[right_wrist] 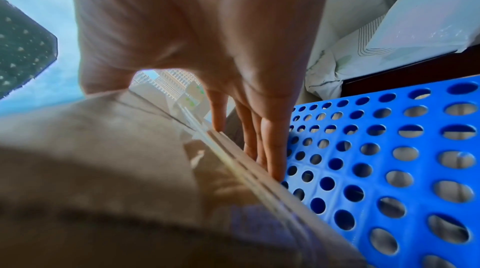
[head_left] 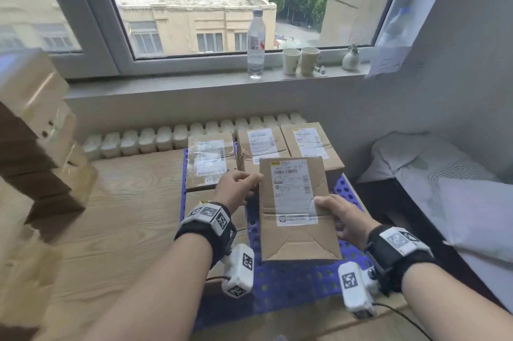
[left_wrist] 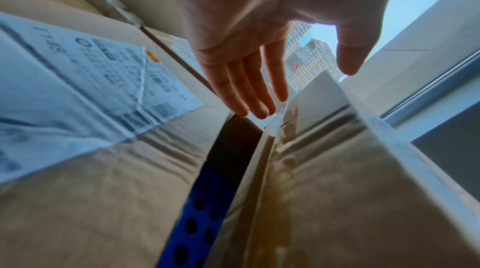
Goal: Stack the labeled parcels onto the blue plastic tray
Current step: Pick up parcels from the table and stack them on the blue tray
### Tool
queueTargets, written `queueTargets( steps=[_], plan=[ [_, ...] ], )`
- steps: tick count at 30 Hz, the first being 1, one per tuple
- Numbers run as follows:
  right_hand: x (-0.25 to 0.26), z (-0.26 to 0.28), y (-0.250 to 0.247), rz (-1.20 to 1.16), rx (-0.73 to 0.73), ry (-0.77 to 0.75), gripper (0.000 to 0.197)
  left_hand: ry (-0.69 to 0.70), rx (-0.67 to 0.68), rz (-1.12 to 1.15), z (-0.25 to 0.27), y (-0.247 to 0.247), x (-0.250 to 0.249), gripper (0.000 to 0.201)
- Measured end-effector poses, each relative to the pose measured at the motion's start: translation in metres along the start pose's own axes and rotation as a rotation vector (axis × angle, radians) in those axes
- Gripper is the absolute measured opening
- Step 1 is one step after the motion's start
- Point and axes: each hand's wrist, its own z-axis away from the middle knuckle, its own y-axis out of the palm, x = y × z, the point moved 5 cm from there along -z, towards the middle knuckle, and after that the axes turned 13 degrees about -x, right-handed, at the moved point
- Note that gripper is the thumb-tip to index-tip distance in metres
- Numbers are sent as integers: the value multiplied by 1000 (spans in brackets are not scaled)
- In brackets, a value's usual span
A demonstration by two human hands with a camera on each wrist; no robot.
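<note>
— What are you holding, and how?

— I'm holding a labeled parcel between both hands over the near right part of the blue tray. My left hand is lying along the parcel's left edge with fingers almost straight and the thumb up by the top face; the left wrist view is showing those fingers extended, not curled. My right hand is gripping the right edge, thumb on the label, fingers running down the side wall toward the tray's holes.

— Is it resting on the tray?

— I cannot tell; the right fingertips are reaching the perforated surface, but the parcel's underside is hidden.

— How much room is showing around it?

— Bare blue tray is showing in front of the parcel and to its right, up to the tray's right edge. To the left a narrow gap is separating it from a parcel lying under my left wrist. Behind it, three more parcels are sitting in a row along the tray's far edge: left, middle, right. The held one is overlapping the back ones in view.

— Anything else crowding in?

— A stack of cartons is standing on the wooden floor well off to the left. A radiator is running behind the tray, and bedding is lying to the right. On the windowsill a water bottle, two paper cups and a small vase are standing.
</note>
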Motion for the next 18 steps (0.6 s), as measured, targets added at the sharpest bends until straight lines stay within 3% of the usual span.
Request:
queueTargets(
  steps=[3,10,14,18],
  plan=[
    [-5,-3,5,5,27,22,60,-11,-32,-35,0,-3,6,27],
    [-28,-15,6,83,92,127,42,-57,-70,-15,2,-3,23,34],
    [-31,-23,14,195,106,107,45,-48,-117,-107,0,-7,35,26],
    [-34,-31,28,211,106,93,56,-44,-113,-211,-3,-9,42,31]
  ],
)
